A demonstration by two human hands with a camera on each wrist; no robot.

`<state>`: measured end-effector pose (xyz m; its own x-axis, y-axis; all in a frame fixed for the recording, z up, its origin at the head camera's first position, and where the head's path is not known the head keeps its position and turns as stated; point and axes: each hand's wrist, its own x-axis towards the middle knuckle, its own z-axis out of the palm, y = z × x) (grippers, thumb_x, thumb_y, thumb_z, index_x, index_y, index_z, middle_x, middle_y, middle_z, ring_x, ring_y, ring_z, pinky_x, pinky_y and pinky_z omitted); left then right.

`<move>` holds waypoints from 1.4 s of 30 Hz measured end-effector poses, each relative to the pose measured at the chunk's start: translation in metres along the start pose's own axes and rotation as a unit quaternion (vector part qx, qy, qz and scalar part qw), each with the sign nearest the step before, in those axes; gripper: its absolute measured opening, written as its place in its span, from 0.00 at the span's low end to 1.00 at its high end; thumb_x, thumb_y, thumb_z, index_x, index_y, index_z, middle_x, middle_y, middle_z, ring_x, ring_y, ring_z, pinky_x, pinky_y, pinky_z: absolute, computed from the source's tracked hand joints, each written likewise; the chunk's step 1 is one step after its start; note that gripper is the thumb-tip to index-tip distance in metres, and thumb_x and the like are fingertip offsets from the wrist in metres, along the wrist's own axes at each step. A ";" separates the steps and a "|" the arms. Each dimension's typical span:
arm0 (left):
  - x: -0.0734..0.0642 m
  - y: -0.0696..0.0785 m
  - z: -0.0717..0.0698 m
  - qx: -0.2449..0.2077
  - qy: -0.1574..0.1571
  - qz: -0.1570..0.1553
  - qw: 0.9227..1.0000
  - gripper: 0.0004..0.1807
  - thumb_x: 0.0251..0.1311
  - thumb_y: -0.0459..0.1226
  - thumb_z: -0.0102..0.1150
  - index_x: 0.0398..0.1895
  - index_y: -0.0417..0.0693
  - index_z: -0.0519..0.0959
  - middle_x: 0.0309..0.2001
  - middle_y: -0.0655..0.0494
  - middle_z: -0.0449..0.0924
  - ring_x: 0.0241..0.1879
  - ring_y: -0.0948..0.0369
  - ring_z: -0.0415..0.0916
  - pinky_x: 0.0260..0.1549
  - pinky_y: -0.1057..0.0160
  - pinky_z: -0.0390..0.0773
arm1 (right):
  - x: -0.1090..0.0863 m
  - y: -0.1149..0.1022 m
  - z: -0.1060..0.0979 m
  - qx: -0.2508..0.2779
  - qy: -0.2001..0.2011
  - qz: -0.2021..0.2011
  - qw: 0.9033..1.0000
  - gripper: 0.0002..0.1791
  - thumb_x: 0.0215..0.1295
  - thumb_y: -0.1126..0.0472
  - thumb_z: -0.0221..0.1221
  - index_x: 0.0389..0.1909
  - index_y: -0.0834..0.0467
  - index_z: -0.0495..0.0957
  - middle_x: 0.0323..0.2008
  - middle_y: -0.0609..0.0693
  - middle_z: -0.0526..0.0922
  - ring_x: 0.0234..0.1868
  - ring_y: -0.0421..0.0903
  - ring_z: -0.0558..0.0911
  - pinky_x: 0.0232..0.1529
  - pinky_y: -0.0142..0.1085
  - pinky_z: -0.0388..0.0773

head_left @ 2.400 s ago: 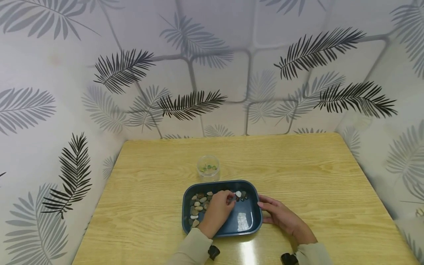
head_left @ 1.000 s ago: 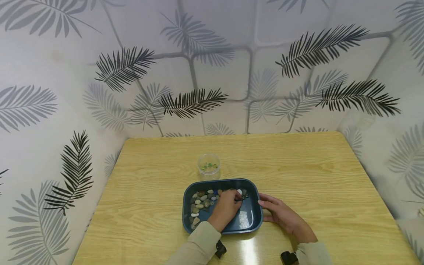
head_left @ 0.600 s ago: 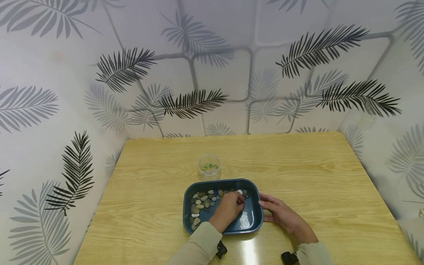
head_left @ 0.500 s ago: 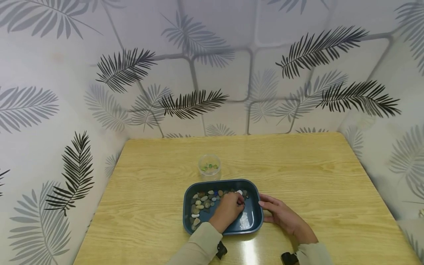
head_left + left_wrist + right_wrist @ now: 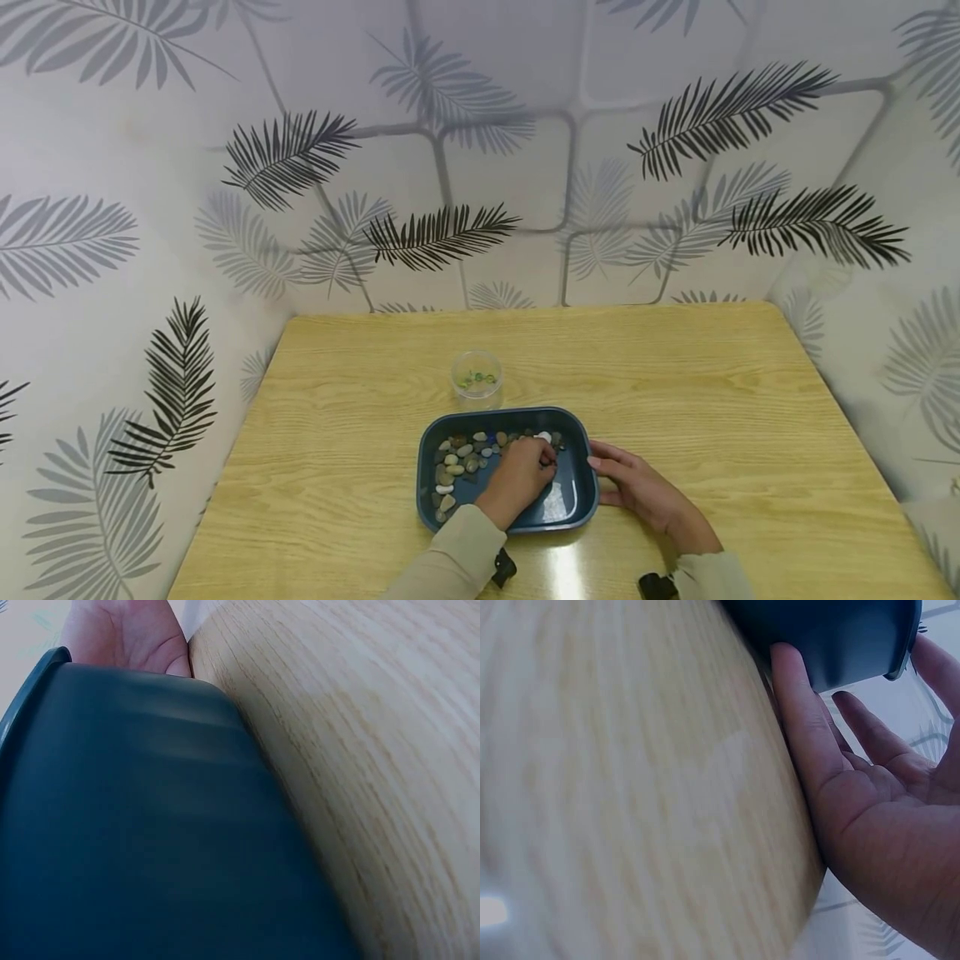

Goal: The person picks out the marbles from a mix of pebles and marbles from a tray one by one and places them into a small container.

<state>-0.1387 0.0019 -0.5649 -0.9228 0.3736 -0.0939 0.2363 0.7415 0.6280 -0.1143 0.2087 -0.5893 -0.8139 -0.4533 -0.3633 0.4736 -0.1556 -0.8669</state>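
A dark blue rectangular tray (image 5: 510, 527) sits on the table, with pebbles (image 5: 454, 470) along its left side and far wall. My left hand (image 5: 517, 475) reaches into it, fingers curled down at the small dark stones near the far right, beside a white pebble (image 5: 543, 436). The back of the hand hides most of its fingertips; I cannot tell whether they pinch a stone. In the left wrist view the tray's outer wall (image 5: 150, 810) covers the fingers. At the right end my right hand (image 5: 637, 487) touches the tray, thumb at the rim and extended fingers (image 5: 795, 682) against the outer wall.
Just behind the tray stands a clear round container (image 5: 477, 383) with several small green pieces at its bottom. The wooden table (image 5: 675, 375) reaches back to a leaf-patterned wall covering (image 5: 495, 192). Each wrist carries a small black camera (image 5: 504, 568).
My left hand has shifted right inside the tray, uncovering more pebbles and a blue piece by the far wall. Over the last half second it has hardly moved. My right hand has stayed at the tray's end.
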 end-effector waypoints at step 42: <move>-0.026 0.003 -0.105 -0.134 0.177 0.028 0.975 0.08 0.56 0.39 0.57 0.37 0.46 0.78 0.33 0.60 0.77 0.32 0.68 0.74 0.31 0.73 0.74 | 0.000 0.002 0.000 -0.005 0.020 0.000 1.000 0.33 0.63 0.54 0.51 0.65 0.61 0.53 0.60 0.58 0.63 0.50 0.51 0.73 0.46 0.48 0.71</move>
<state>-0.1457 -0.0638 -0.4794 -0.9689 0.1591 0.1894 0.2459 0.5361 0.8075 -0.1132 0.2085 -0.5913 -0.8265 -0.4180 -0.3771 0.4707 -0.1457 -0.8702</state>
